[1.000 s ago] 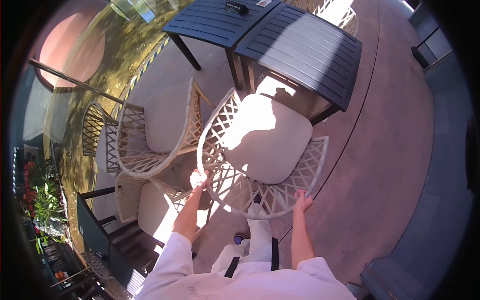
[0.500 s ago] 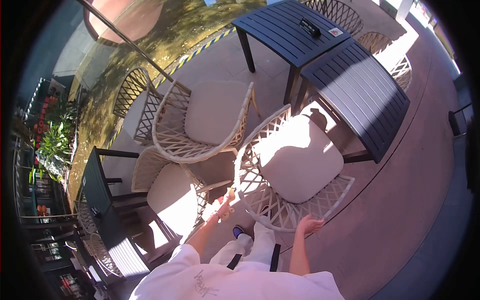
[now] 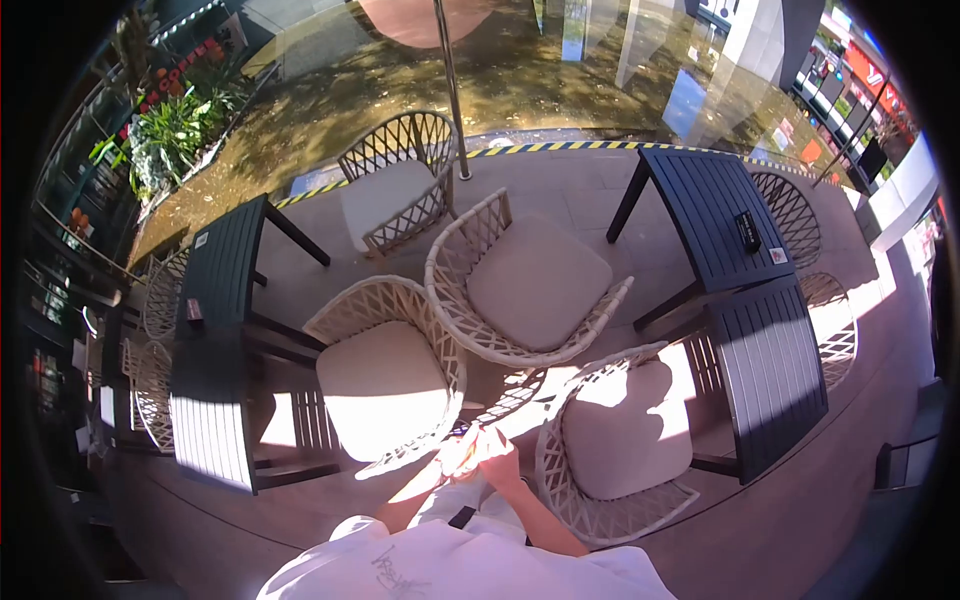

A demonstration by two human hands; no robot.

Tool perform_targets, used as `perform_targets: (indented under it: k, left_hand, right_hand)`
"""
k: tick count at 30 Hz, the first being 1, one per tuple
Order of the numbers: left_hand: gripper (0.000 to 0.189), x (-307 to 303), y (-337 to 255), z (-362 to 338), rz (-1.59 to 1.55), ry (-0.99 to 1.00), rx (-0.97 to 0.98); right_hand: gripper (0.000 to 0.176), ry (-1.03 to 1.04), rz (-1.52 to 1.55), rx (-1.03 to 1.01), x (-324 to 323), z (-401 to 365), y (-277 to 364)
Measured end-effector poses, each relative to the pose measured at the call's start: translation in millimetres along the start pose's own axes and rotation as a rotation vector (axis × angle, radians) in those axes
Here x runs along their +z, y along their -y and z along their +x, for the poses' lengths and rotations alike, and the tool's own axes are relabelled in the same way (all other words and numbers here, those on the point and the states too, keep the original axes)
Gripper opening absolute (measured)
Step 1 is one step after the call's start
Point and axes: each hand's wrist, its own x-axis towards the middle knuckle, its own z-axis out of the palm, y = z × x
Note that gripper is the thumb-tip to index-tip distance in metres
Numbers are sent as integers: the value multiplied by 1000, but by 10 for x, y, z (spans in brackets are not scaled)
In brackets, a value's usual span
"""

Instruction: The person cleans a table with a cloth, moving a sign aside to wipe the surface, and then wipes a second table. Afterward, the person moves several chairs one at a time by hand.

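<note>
Both hands are together low in the head view, in front of the body and between two wicker chairs. My left hand is in bright sun, its fingers closed round a small pale and orange item that I cannot make out clearly. My right hand meets it from the right, its fingers bent in against the same item. A cushioned chair stands to the left of the hands and another chair to the right.
A third chair stands ahead, with a darker one behind it near a metal pole. Slatted tables stand at right and left. Yellow-black tape edges the floor beyond.
The view has turned and levelled. My right hand has come in from the right side to meet my left hand, and its fingers have closed in.
</note>
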Motion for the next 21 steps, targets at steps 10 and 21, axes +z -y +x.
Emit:
perform_targets:
  k: [10,21]
  left_hand:
    - [67,-931,-334,-205,40,4,41]
    - [62,-1941,-436,932,39,-627,199]
  right_hand:
    - [25,545,1142,589,395,808,-35]
    - [28,175,160,971,687,1312,-1881]
